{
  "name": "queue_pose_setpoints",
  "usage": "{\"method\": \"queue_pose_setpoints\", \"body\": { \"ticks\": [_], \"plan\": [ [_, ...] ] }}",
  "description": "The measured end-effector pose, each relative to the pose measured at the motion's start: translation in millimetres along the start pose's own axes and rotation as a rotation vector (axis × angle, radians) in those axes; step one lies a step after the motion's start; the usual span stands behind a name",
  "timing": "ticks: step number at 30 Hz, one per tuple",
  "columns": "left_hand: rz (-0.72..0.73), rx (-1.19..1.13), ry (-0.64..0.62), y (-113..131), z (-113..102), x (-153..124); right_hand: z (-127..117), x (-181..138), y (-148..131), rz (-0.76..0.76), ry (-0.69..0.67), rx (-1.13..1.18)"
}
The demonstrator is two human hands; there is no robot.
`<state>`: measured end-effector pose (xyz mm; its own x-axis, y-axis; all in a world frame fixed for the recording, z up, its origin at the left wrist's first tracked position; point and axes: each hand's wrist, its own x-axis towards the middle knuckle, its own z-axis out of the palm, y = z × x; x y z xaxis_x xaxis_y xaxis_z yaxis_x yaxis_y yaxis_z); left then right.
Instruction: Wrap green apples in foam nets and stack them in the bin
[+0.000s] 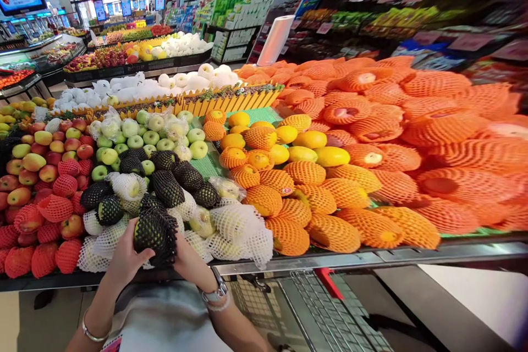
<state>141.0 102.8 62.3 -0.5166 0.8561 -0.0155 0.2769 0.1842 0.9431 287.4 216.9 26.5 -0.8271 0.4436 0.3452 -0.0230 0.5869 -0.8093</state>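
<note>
The head-worn camera faced forward and down, near the left hand [128, 250] and right hand [185, 252], across a fruit stand [371, 258] toward shelves [239, 15].

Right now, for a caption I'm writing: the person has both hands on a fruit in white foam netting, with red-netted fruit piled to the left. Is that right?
Not quite: the netting on the held fruit is black, as the head view shows. The left hand and right hand are on it, and red-netted fruit is piled to the left.
</note>
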Motion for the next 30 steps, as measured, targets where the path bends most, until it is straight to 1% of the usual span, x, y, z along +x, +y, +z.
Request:
{"method": "queue_pose_setpoints", "body": {
  "ticks": [3, 6, 9, 11, 14, 16, 20, 24, 26, 28, 30],
  "plan": [
    [-0.019, 0.050, 0.076, -1.0, 3.5, 0.6, 0.4, 3.1, -4.0, -0.013, -0.037, 0.040],
    [-0.059, 0.002, 0.152, -8.0, 7.4, 1.1, 2.1, 7.6, -11.7, -0.021, -0.012, 0.066],
    [-0.221, -0.191, 0.277, -21.2, 8.1, 3.2, 2.1, 11.7, -21.3, 0.001, 0.003, 0.054],
    [-0.331, -0.359, 0.349, -29.3, 6.7, 5.9, 1.6, 13.1, -25.8, 0.071, -0.006, -0.001],
    [-0.391, -0.551, 0.405, -35.3, 3.7, 10.0, 3.6, 12.5, -25.1, 0.195, 0.008, -0.165],
    [-0.394, -0.571, 0.421, -36.1, 2.3, 11.5, 7.4, 11.2, -20.2, 0.214, 0.043, -0.257],
    [-0.357, -0.505, 0.380, -38.1, 1.9, 10.5, 15.6, 10.2, -9.8, 0.143, 0.113, -0.303],
    [-0.333, -0.412, 0.330, -37.1, 0.3, 6.3, 20.9, 9.9, -5.0, -0.009, 0.081, -0.310],
    [-0.283, -0.339, 0.253, -30.9, -1.4, 3.9, 22.5, 9.3, -4.5, -0.090, 0.086, -0.286],
    [-0.198, -0.265, 0.150, -21.1, -2.9, 1.8, 22.3, 8.9, -5.8, -0.153, 0.106, -0.215],
    [-0.136, -0.208, 0.081, -11.2, -3.7, 0.2, 20.1, 8.9, -8.6, -0.172, 0.112, -0.122]
  ]
}}
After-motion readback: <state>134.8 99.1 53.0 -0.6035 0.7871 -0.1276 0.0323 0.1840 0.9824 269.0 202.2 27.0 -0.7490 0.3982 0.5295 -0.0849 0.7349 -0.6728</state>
